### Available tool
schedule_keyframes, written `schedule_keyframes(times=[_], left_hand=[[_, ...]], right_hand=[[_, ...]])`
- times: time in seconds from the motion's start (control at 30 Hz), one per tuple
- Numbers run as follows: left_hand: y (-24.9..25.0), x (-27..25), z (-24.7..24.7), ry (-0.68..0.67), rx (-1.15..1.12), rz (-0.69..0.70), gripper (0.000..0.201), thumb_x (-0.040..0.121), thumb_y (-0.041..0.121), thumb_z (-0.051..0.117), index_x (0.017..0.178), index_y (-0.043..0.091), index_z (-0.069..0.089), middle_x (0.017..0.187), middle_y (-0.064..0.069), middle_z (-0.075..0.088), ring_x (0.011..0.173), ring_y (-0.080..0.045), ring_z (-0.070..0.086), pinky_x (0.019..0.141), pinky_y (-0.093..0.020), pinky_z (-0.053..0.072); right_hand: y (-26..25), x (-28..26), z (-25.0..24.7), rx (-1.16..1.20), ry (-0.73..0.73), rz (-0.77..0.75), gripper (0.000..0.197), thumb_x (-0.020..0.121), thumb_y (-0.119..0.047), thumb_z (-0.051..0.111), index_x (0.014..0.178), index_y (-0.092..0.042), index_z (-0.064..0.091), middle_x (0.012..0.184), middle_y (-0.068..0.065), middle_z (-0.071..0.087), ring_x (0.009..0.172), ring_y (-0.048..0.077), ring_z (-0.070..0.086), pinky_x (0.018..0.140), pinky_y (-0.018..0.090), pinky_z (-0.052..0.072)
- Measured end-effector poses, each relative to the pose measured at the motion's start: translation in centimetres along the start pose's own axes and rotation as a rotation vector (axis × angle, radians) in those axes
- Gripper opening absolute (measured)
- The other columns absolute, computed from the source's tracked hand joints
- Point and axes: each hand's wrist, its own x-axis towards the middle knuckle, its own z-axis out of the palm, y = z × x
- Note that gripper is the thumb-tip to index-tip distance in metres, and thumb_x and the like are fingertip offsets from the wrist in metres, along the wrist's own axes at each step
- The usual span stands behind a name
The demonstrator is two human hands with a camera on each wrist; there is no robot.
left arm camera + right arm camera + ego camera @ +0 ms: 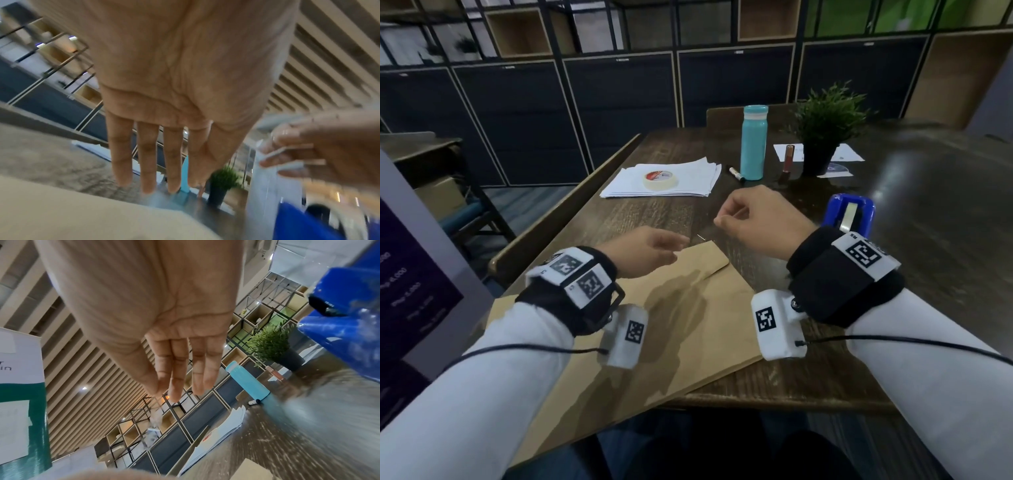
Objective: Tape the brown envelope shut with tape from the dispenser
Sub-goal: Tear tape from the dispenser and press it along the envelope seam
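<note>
Just left of the blue plastic tape dispenser [849, 214], the right hand [751, 222] pinches a clear tape strip [153, 423] between thumb and fingertips. Nearer the person than the dispenser lies the flat brown paper envelope [688, 318], its long axis running from the near-left table edge toward the dispenser. Above the envelope's far flap, the left hand [647, 250] hovers with fingers straight, nearer it than the right. One dispenser, one envelope, one strip.
</note>
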Motion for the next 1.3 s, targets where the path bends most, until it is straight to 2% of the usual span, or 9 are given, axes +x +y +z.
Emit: schedule_keyframes(times=[0.13, 0.27, 0.37, 0.53, 0.77, 0.9, 1.03, 1.1, 1.3], left_hand=[[0.0, 0.7, 0.8, -0.069, 0.305, -0.033, 0.041, 0.097, 0.018, 0.048, 0.136, 0.031, 0.051, 0.142, 0.006, 0.049, 0.127, -0.016, 0.048, 0.105, -0.030, 0.036], [0.3, 2.0, 1.8, -0.148, 0.441, 0.034, 0.050, 0.095, 0.012, 0.046, 0.142, 0.029, 0.043, 0.153, 0.011, 0.034, 0.137, -0.015, 0.037, 0.114, -0.032, 0.029], [0.3, 3.0, 2.1, -0.198, 0.494, 0.026, 0.053, 0.092, 0.008, 0.045, 0.141, 0.029, 0.046, 0.154, 0.013, 0.033, 0.138, -0.016, 0.036, 0.115, -0.035, 0.028], [-1.1, 3.7, 3.0, -0.268, 0.494, -0.029, 0.059, 0.086, 0.012, 0.047, 0.138, 0.040, 0.045, 0.148, 0.014, 0.042, 0.124, -0.016, 0.051, 0.106, -0.035, 0.042], [-0.8, 3.3, 3.0, -0.290, 0.542, 0.037, 0.062, 0.090, 0.002, 0.039, 0.145, 0.030, 0.038, 0.156, 0.017, 0.025, 0.138, -0.014, 0.035, 0.110, -0.025, 0.028], [-1.0, 3.2, 2.9, -0.300, 0.584, 0.066, 0.062, 0.090, 0.005, 0.040, 0.146, 0.034, 0.035, 0.156, 0.020, 0.022, 0.140, -0.012, 0.031, 0.111, -0.027, 0.026], [-1.0, 3.0, 2.7, -0.311, 0.611, 0.086, 0.063, 0.090, 0.008, 0.041, 0.147, 0.035, 0.033, 0.156, 0.021, 0.020, 0.139, -0.012, 0.032, 0.111, -0.028, 0.027], [-1.2, 3.1, 2.7, -0.313, 0.601, 0.093, 0.062, 0.091, 0.008, 0.041, 0.146, 0.035, 0.033, 0.156, 0.021, 0.021, 0.139, -0.012, 0.032, 0.112, -0.028, 0.027], [-1.6, 2.8, 2.5, -0.316, 0.554, 0.104, 0.061, 0.091, 0.006, 0.040, 0.145, 0.033, 0.037, 0.156, 0.021, 0.023, 0.140, -0.010, 0.031, 0.116, -0.029, 0.025]], right_hand=[[0.8, 0.5, 0.4, 0.048, -0.054, 0.110, 0.020, 0.091, -0.025, 0.061, 0.093, -0.007, 0.070, 0.082, -0.008, 0.064, 0.084, 0.008, 0.059, 0.075, 0.023, 0.045], [2.0, 1.3, 1.2, 0.197, -0.113, 0.289, 0.027, 0.088, -0.023, 0.065, 0.094, 0.003, 0.070, 0.085, 0.011, 0.069, 0.071, 0.014, 0.059, 0.075, 0.029, 0.052], [2.4, 1.7, 1.8, 0.291, -0.154, 0.405, 0.018, 0.090, -0.014, 0.061, 0.080, -0.001, 0.068, 0.071, 0.005, 0.063, 0.057, 0.010, 0.053, 0.052, 0.013, 0.047], [3.4, 2.2, 3.1, 0.397, -0.218, 0.508, 0.016, 0.093, -0.011, 0.058, 0.077, -0.007, 0.060, 0.057, -0.001, 0.058, 0.050, 0.011, 0.044, 0.038, 0.013, 0.041], [3.8, 2.9, 4.8, 0.252, -0.261, 0.551, 0.026, 0.087, -0.018, 0.061, 0.105, 0.000, 0.068, 0.111, 0.012, 0.071, 0.056, 0.012, 0.041, 0.048, 0.021, 0.033], [4.2, 3.1, 5.0, 0.210, -0.279, 0.552, 0.022, 0.088, -0.017, 0.061, 0.101, -0.002, 0.070, 0.082, 0.002, 0.066, 0.055, 0.010, 0.039, 0.049, 0.020, 0.033], [4.7, 3.5, 5.0, 0.150, -0.309, 0.554, 0.016, 0.084, -0.018, 0.066, 0.070, -0.011, 0.064, 0.063, 0.001, 0.049, 0.056, 0.013, 0.039, 0.049, 0.021, 0.033], [4.8, 3.7, 5.0, 0.148, -0.326, 0.564, 0.012, 0.084, -0.019, 0.066, 0.075, -0.010, 0.066, 0.055, -0.002, 0.050, 0.054, 0.012, 0.038, 0.047, 0.020, 0.032], [5.1, 4.2, 5.0, 0.098, -0.364, 0.548, 0.017, 0.083, -0.022, 0.069, 0.074, -0.010, 0.060, 0.061, 0.000, 0.048, 0.054, 0.012, 0.041, 0.050, 0.020, 0.034]])
